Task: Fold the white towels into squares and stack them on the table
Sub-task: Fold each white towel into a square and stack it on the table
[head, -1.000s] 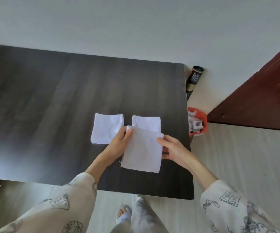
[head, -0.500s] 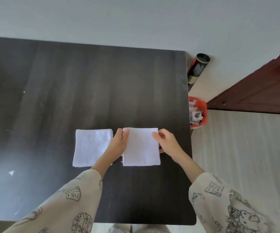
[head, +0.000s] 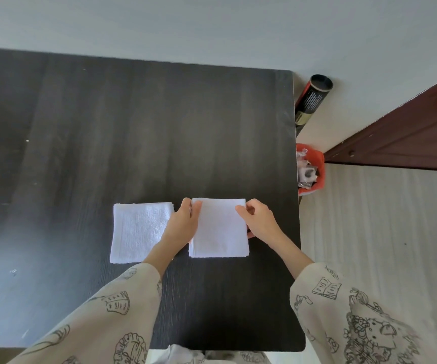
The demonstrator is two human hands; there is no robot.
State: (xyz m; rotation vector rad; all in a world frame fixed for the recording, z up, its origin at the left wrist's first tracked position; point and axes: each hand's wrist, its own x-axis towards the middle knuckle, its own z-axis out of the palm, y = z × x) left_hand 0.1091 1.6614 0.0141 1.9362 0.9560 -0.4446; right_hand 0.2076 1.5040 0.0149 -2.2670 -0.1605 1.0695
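Both hands are down on the dark wooden surface (head: 133, 122), working the same folded white towel (head: 218, 232), which lies flat as a neat square between them. The left hand (head: 183, 224) rests along the towel's left edge, its thumb and fingertips curled over the far left corner and pinching it. The right hand (head: 258, 219) sits at the towel's right edge, its fingers bent and nipping the far right corner, the thumb tucked beneath near the side. Just to the outside of the left hand, close beside but apart from the held towel, lies a second folded towel (head: 138, 232), also a flat square; the left wrist covers its near right corner. Both forearms wear pale printed sleeves (head: 343, 311). Beyond the right hand, off the edge of the surface, a red bin (head: 317, 166) holding scraps stands on the floor, with a black tube (head: 314, 95) leaning against the wall farther on.
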